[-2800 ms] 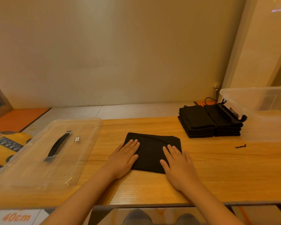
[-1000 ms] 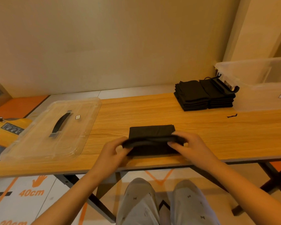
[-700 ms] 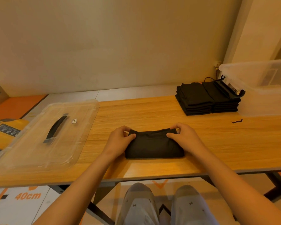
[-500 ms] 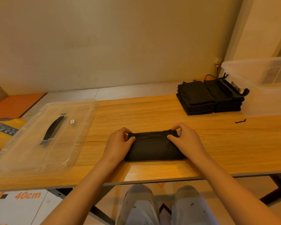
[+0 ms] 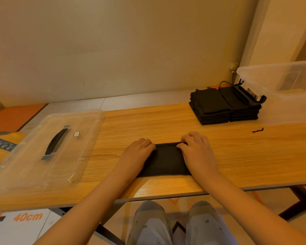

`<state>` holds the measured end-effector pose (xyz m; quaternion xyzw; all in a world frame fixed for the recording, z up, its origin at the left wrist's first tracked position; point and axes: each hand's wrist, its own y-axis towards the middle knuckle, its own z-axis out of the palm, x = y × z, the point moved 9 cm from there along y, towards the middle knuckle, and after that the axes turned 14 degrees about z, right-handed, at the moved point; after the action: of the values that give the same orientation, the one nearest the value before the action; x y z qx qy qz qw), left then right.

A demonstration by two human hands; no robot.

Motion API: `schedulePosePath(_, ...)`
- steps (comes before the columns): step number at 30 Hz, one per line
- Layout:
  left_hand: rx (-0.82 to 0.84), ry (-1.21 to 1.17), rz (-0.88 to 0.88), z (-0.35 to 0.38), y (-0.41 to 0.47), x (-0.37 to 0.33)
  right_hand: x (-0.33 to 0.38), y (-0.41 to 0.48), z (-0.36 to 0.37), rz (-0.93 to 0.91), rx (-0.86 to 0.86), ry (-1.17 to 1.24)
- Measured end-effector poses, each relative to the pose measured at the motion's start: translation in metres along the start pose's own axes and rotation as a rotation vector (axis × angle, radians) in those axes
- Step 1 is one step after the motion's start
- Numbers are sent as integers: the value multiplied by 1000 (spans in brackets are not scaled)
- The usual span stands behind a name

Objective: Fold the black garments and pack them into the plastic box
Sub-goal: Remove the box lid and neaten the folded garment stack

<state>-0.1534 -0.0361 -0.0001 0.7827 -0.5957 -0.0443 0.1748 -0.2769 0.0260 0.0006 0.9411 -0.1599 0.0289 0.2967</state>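
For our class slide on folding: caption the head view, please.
Left hand and right hand grip a folded garment on the table; stacks sit beside the box.

The view contains two hands: one left hand (image 5: 138,153) and one right hand (image 5: 197,153). One separate black garment (image 5: 166,160) is present. Folded garments form two stacks: one left stack (image 5: 210,106) and one right stack (image 5: 242,106); pieces per stack cannot be counted. There is one plastic box (image 5: 290,96), one clear lid (image 5: 34,165) with one black handle (image 5: 56,142), one loose black scrap (image 5: 257,130) and one table (image 5: 148,121).
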Motion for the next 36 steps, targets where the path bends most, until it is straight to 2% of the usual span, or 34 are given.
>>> schedulePosePath(4,138,-105,-157,5,3,7,2,5,7,-41,117,-39)
schedulePosePath(6,121,-161,-249,0,7,6,4,6,0,-3,125,-28)
schedulePosePath(9,47,-129,-237,-1,12,-10,23,4,-6,35,103,55)
schedulePosePath(14,163,-267,-307,36,-1,-10,43,-13,38,68,472,109)
schedulePosePath(15,166,-270,-314,38,-2,-8,40,-13,42,92,495,114)
schedulePosePath(27,208,-238,-310,46,-3,-6,33,-15,50,119,508,80)
schedulePosePath(32,160,-450,-249,37,-9,0,25,-13,49,63,636,44)
schedulePosePath(36,157,-462,-256,34,-10,0,4,-12,47,120,658,50)
